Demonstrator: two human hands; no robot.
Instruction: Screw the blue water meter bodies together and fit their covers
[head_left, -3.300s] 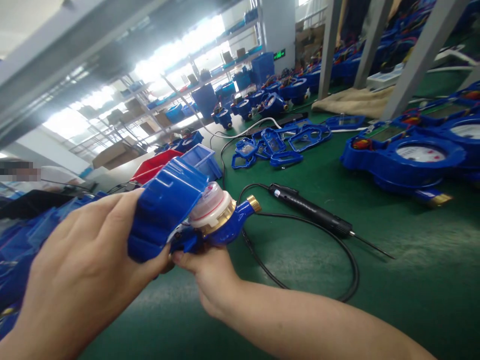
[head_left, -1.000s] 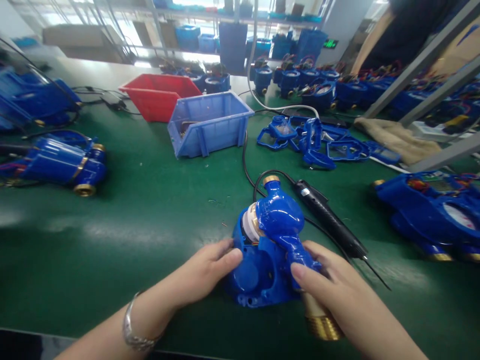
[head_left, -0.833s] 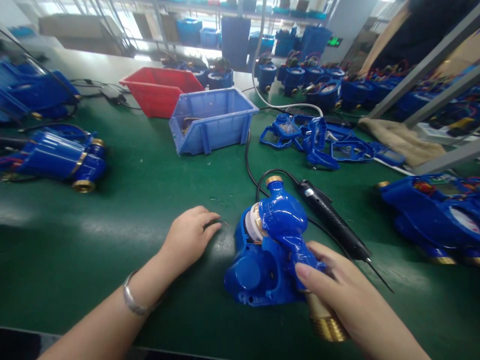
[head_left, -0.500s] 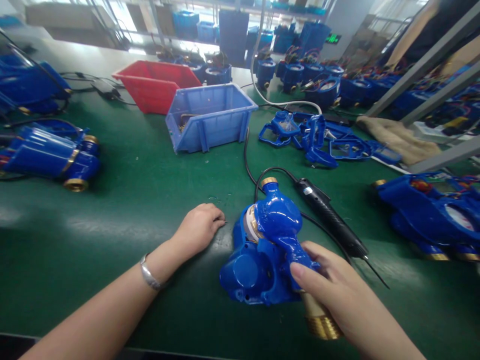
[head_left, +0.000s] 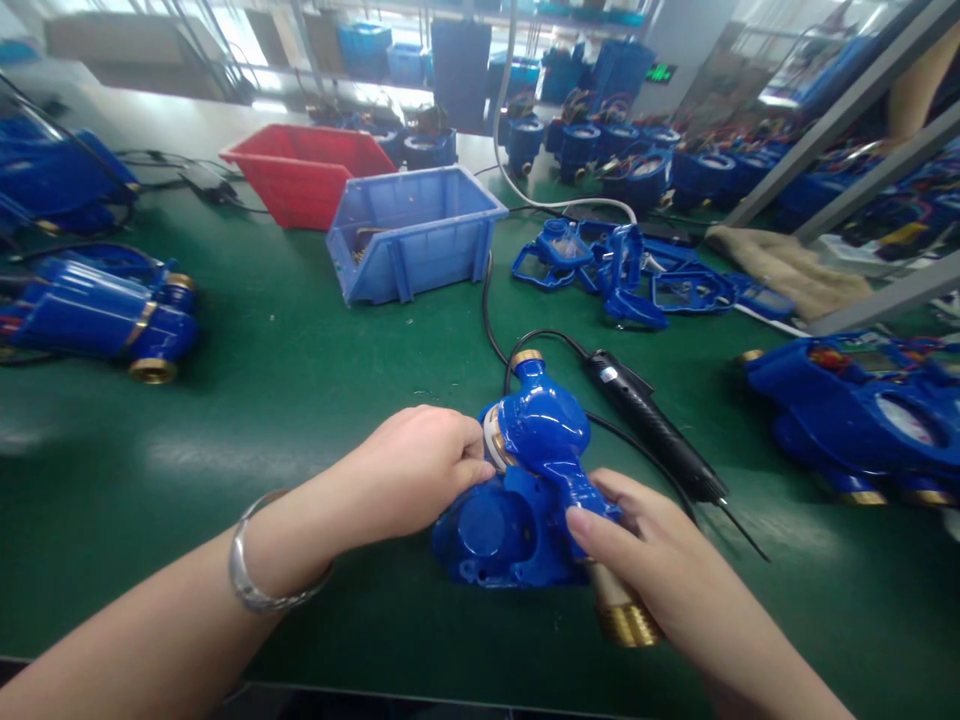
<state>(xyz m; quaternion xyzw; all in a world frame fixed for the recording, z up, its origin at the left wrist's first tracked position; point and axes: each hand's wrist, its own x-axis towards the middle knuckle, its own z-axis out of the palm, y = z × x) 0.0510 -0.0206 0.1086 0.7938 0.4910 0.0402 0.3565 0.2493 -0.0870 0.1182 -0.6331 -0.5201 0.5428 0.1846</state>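
Note:
A blue water meter [head_left: 547, 425] with brass threaded ends lies tilted on the green bench, its blue plastic housing [head_left: 491, 530] towards me. My right hand [head_left: 637, 540] is wrapped round the meter's pipe, just above the near brass end. My left hand [head_left: 427, 465] is closed in a pinch against the housing, beside the pale ring of the meter. Whatever its fingertips may hold is hidden. A black electric screwdriver [head_left: 656, 425] lies just beyond the meter on the right, its bit pointing towards me.
A blue bin [head_left: 442, 255] with small parts and a red bin [head_left: 285, 180] stand behind. Blue plastic frames [head_left: 622, 270] lie at the back right. More meters rest at the left [head_left: 105, 310] and right [head_left: 855, 410]. A grey metal post [head_left: 885, 290] slants across the right side.
My left hand has moved right, from the bench beside the meter to the housing, fingers still pinched. My right hand keeps its hold on the meter.

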